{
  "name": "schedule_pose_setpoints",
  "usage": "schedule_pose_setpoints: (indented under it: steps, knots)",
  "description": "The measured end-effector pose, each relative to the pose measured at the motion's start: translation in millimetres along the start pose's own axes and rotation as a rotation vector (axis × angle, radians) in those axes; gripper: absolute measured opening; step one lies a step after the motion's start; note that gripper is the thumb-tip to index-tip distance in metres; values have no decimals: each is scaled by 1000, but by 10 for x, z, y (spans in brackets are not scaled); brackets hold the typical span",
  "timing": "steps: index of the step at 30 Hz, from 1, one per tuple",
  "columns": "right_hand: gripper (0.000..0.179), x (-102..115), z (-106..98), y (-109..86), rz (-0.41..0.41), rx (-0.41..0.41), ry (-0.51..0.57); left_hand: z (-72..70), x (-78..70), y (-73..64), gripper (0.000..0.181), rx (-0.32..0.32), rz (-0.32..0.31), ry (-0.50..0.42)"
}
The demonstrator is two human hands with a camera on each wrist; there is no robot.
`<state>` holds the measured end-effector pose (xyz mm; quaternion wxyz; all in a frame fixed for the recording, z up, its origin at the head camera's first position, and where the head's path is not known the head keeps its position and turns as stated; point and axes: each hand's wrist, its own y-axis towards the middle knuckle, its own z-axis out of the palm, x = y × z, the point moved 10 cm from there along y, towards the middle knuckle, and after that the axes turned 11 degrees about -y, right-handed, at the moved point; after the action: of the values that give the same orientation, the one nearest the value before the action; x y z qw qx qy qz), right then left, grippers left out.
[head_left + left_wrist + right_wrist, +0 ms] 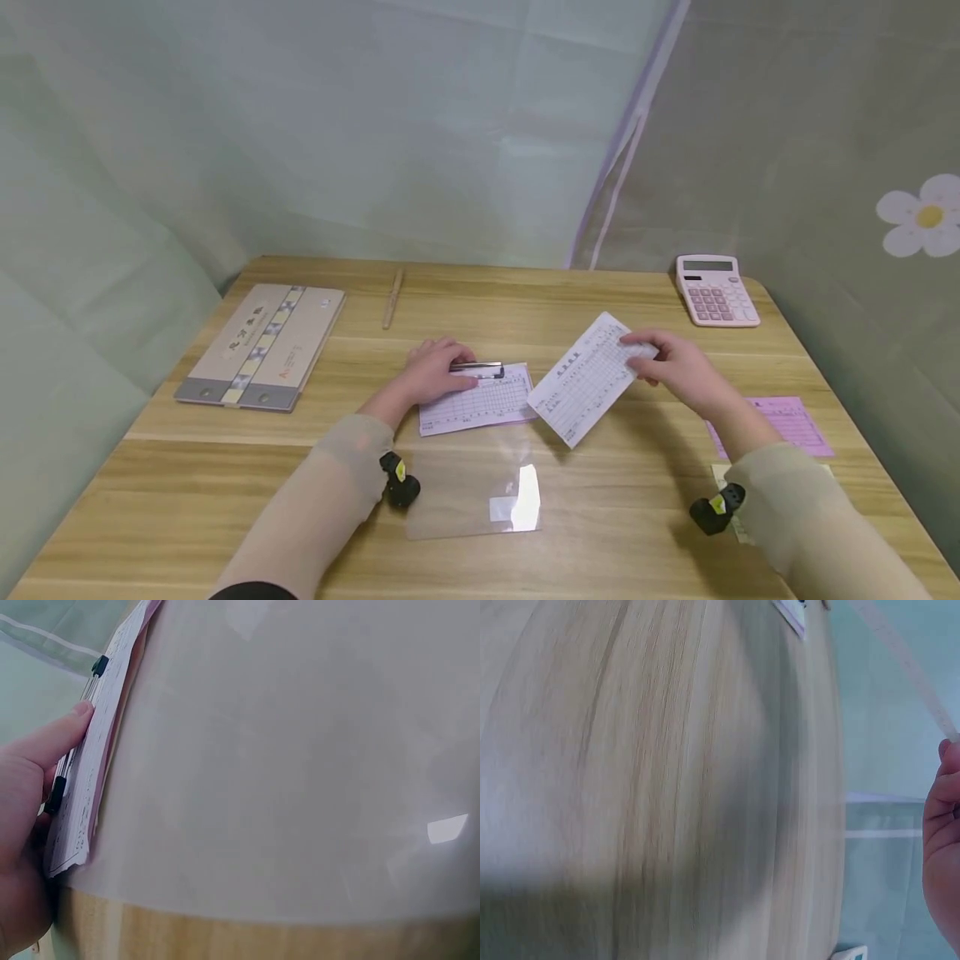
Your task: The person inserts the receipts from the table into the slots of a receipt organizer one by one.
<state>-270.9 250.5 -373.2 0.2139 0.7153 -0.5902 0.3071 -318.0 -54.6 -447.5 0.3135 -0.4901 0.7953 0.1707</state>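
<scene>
My right grip pinches one end of a white slip, held aslant at the centre of the frame. My left grip, thumb pressed on the metal clip, holds the clear clipboard at lower centre, printed sheets under its clip. Around them on the table, a pink slip lies right, a calculator upper right, a wooden stick upper left of centre, a folder at left.

The right fingers pinch a thin white paper sheet, seen nearly edge-on; left of them spreads a light-brown wood-grain counter, behind them pale blue-green fabric.
</scene>
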Motion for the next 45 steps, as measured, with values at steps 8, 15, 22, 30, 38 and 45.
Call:
schedule_pose_setpoints:
  steps: [8,15,22,30,38,45]
  knots:
    - [35,23,426,91,12,16,187,-20,10,3,47,-14,7,-5]
    - [31,108,861,140,20,42,150,-14,0,7,48,-8,7,-8]
    - [36,257,1210,106,-31,145,220,1,-50,16,48,37,13,4]
    - [44,380,1462,20,-50,286,249,-3,-63,43,42,57,-38,-26]
    - [43,392,1495,23,-39,289,258,4,-20,49,36,6,-75,-54]
    - [42,387,1540,39,-11,270,301,1,-17,25,36,1,-118,-50]
